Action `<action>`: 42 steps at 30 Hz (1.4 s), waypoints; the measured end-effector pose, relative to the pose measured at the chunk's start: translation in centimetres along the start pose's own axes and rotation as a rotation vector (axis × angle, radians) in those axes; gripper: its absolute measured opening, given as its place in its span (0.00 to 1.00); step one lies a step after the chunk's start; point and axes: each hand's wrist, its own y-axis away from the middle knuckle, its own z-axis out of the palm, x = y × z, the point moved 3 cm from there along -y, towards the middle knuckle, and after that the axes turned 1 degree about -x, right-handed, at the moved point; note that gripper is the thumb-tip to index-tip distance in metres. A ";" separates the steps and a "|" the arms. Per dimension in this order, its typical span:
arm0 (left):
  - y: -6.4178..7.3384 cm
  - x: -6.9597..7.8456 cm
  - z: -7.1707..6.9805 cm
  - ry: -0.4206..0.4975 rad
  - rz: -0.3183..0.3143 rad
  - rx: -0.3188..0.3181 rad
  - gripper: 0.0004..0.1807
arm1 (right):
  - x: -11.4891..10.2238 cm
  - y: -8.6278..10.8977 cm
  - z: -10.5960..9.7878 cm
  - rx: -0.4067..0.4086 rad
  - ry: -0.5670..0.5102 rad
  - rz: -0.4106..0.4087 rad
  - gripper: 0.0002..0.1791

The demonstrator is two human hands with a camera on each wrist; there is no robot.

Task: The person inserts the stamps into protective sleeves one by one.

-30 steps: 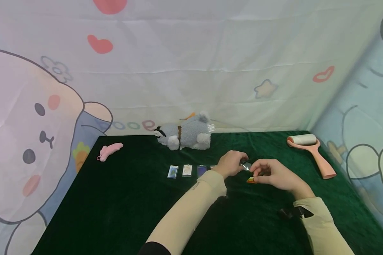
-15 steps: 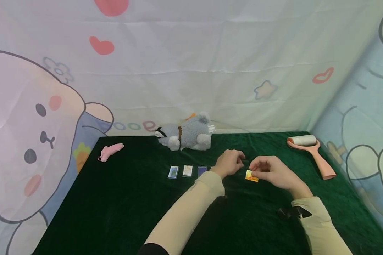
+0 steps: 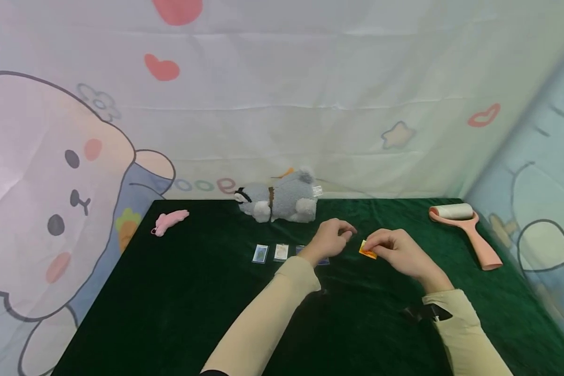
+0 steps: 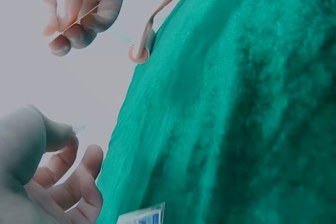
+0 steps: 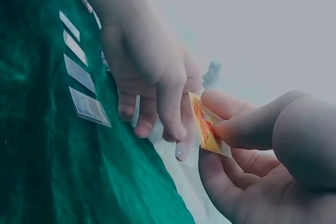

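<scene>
In the head view my right hand [image 3: 401, 255] pinches a small yellow-orange card [image 3: 368, 250] between thumb and fingers, above the cloth. The right wrist view shows the card's printed face. To its left my left hand [image 3: 327, 239] hovers. The left wrist view shows its thumb and index finger pinching a small piece of clear plastic [image 4: 79, 128], mostly hidden by the fingers. Several sleeved cards lie in a row beside the left forearm: a blue card [image 3: 260, 254], a white card [image 3: 281, 252] and others partly covered by the arm.
A dark green cloth [image 3: 169, 303] covers the table. At the back lies a grey plush toy [image 3: 286, 201]. A pink toy [image 3: 170, 220] is at the far left, and a lint roller [image 3: 472, 232] lies at the right. A printed curtain [image 3: 263, 78] hangs behind.
The hands have moved apart, the left drawing leftward and the clear plastic away from the card. The yellow-orange card has been raised slightly and turned in the right hand. The head view has shifted slightly.
</scene>
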 end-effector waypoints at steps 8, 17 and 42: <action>1.6 -1.1 -1.4 0.115 0.044 0.027 0.17 | -0.3 -1.3 1.4 0.002 -0.026 0.008 0.09; 3.3 -2.4 -3.0 0.161 0.077 0.112 0.19 | -0.5 -2.7 2.9 0.048 -0.054 0.039 0.06; 7.3 -4.6 -5.7 0.245 0.061 0.285 0.14 | -1.6 -4.8 4.7 0.180 -0.140 0.118 0.11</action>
